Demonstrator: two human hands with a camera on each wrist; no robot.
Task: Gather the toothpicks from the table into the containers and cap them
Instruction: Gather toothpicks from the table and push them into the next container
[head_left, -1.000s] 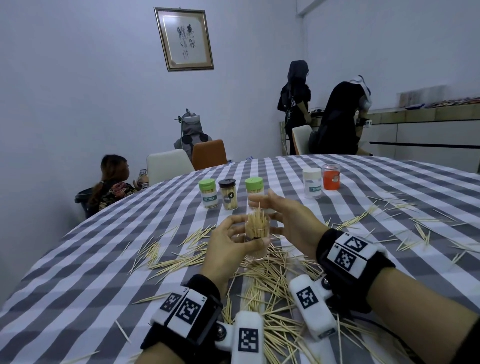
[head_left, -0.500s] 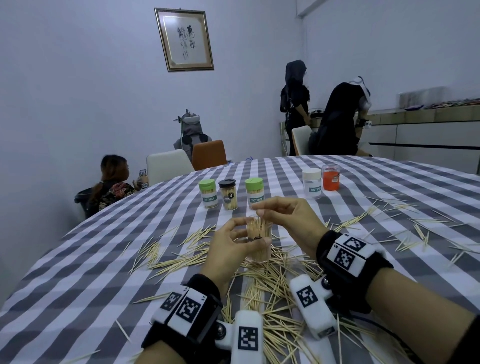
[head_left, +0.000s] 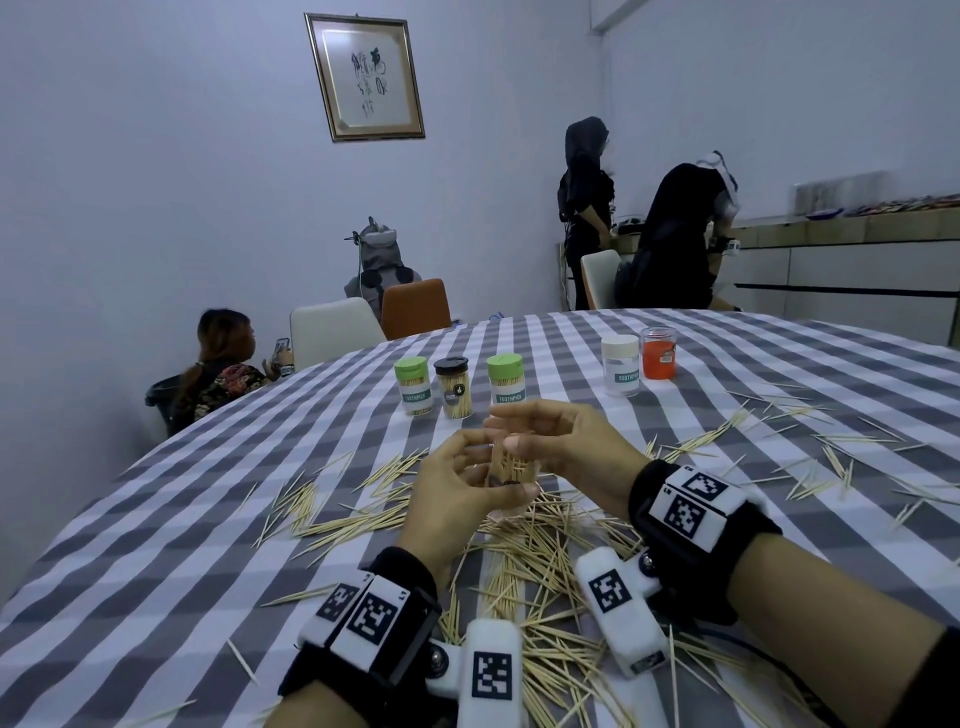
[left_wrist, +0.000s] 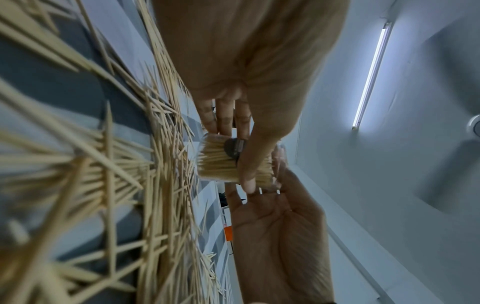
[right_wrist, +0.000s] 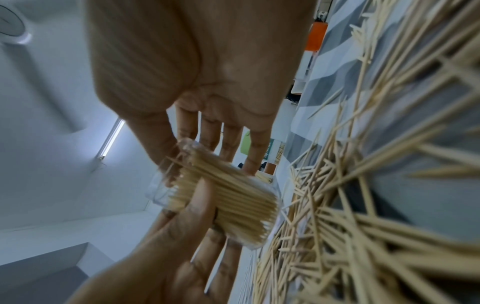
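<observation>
My left hand (head_left: 488, 480) grips an uncapped clear container (head_left: 511, 470) packed with toothpicks, held a little above the table; its thumb (left_wrist: 246, 164) lies across the side wall. My right hand (head_left: 519, 431) reaches over the container's upper end, with its thumb (right_wrist: 161, 152) at the rim on one side and its fingers (right_wrist: 233, 142) on the other. A thick scatter of loose toothpicks (head_left: 524, 561) lies on the checked tablecloth under and around both hands. The container (right_wrist: 228, 197) looks nearly full. I see no cap for it.
Three capped containers (head_left: 454, 387) full of toothpicks stand in a row just beyond my hands; a white-capped one (head_left: 621, 364) and an orange one (head_left: 658, 353) stand farther right. More toothpicks (head_left: 831, 457) lie at the right and left (head_left: 306, 504). People sit and stand beyond the table.
The bundle that stuck up from the container has gone down inside it. My right hand has come down over the rim, and both hands with the container have dropped lower.
</observation>
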